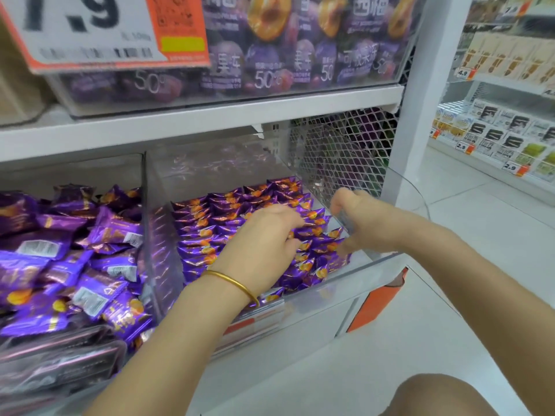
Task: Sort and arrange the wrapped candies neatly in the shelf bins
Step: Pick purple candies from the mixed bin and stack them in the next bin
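Note:
Purple wrapped candies (210, 232) with orange fruit prints lie in tidy overlapping rows inside the right clear bin (354, 274). My left hand (264, 244), a gold bangle on its wrist, lies over the middle of these rows and pinches a candy between curled fingers and thumb. My right hand (357, 217) is at the bin's right side with its thumb up. Its fingers curl round a blurred purple candy just above the right-hand row. The left bin (143, 235) holds a loose, jumbled heap of larger purple candies (90, 265).
A clear divider separates the two bins. The shelf above carries a clear box of purple jelly packs (270, 55) and a large price sign (90, 28). White mesh (345, 145) backs the right bin. An aisle floor and another snack shelf (495, 136) lie to the right.

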Demonstrator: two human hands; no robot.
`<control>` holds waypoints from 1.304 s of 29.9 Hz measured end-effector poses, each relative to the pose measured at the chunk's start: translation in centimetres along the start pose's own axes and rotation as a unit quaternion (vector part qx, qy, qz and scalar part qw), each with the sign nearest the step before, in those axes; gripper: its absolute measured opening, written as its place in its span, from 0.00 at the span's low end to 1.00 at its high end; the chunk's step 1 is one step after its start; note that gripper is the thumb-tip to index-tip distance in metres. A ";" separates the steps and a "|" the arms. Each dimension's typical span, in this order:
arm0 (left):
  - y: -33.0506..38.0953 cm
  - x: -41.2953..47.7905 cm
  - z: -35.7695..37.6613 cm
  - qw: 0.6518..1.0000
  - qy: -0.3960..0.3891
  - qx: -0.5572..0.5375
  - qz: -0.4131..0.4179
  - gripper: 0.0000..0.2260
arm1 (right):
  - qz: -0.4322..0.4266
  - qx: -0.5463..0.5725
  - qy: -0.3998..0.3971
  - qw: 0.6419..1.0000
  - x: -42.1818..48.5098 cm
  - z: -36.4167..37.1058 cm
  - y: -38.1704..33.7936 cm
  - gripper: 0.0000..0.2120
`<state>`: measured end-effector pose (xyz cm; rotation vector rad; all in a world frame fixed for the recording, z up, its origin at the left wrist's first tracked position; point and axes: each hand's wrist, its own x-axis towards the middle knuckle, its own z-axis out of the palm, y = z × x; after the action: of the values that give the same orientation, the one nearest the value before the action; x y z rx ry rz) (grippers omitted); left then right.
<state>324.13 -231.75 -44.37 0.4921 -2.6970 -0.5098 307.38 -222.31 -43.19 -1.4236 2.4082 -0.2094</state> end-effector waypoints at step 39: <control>-11.4 -9.2 -7.4 0.969 0.153 0.010 -0.195 0.14 | -0.189 0.365 0.194 0.891 0.5 5.6 -19.2 0.12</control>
<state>338.17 -240.22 -45.03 1.0282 -2.3161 -0.4615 324.94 -231.91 -42.88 -1.5212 1.9057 -1.4427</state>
